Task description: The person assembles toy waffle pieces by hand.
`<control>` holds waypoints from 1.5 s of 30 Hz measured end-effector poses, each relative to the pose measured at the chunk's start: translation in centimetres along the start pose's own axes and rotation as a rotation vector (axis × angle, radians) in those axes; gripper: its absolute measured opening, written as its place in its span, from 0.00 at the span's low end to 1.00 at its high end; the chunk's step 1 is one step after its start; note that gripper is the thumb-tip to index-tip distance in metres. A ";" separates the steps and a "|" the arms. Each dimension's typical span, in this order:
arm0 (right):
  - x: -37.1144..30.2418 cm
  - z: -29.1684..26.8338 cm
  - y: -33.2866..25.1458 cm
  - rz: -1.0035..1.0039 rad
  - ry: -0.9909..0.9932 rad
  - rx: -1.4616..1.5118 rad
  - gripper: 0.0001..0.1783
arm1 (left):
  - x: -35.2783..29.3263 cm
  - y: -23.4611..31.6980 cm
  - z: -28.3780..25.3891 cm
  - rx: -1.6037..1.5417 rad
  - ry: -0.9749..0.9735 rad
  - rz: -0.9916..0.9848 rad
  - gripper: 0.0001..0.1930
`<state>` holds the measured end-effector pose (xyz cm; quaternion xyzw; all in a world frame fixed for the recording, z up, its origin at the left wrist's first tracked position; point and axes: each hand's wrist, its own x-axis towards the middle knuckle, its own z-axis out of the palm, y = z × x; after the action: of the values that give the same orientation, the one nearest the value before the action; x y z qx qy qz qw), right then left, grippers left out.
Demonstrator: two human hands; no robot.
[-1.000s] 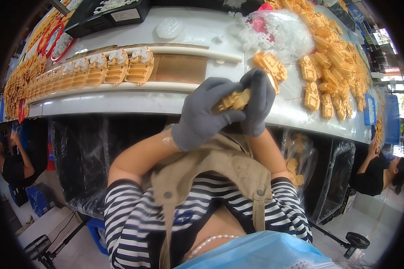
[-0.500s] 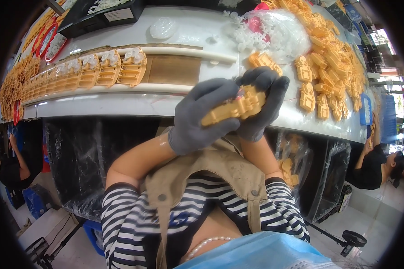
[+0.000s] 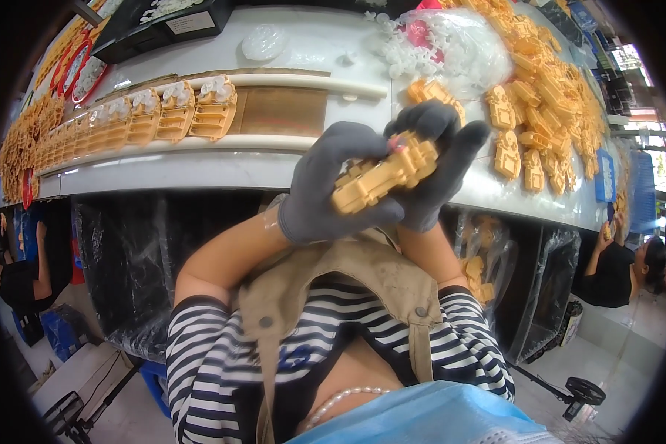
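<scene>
My gloved left hand is closed around the near-left end of a yellow-orange molded plastic part, thumb below it and fingers above. The part lies tilted, with a small reddish-pink spot on its upper edge. My gloved right hand cups the other end, its fingers curled behind and over the part; some fingertips are hidden. Just beyond the right hand, a similar orange part lies on the white table. Close by sits a clear plastic bag with white small pieces spilling from it.
A large pile of orange parts covers the right side. To the left, a row of orange parts with white pieces stands between two white rails. A black bin is at the back left. Co-workers sit on both sides.
The part between my hands has turned slightly and is seen more sharply. My right fingers have spread a little outward.
</scene>
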<state>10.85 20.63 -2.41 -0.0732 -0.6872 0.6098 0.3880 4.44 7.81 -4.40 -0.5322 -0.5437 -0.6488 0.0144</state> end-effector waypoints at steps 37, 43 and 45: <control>-1.4 -2.3 1.5 -0.154 -0.310 -0.449 0.36 | -0.7 -2.2 -0.7 -0.383 0.210 -0.210 0.52; -1.2 -4.4 -0.3 -0.213 -0.374 -0.402 0.33 | 0.5 -1.5 -1.9 -0.226 -0.126 -0.325 0.39; -1.4 -5.2 0.0 -0.261 -0.380 -0.402 0.33 | 1.3 -0.8 -2.3 0.001 -0.213 -0.286 0.40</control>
<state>15.11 23.89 -3.26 0.0559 -0.8580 0.4092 0.3053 1.84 7.15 -3.68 -0.5152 -0.6127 -0.5837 -0.1356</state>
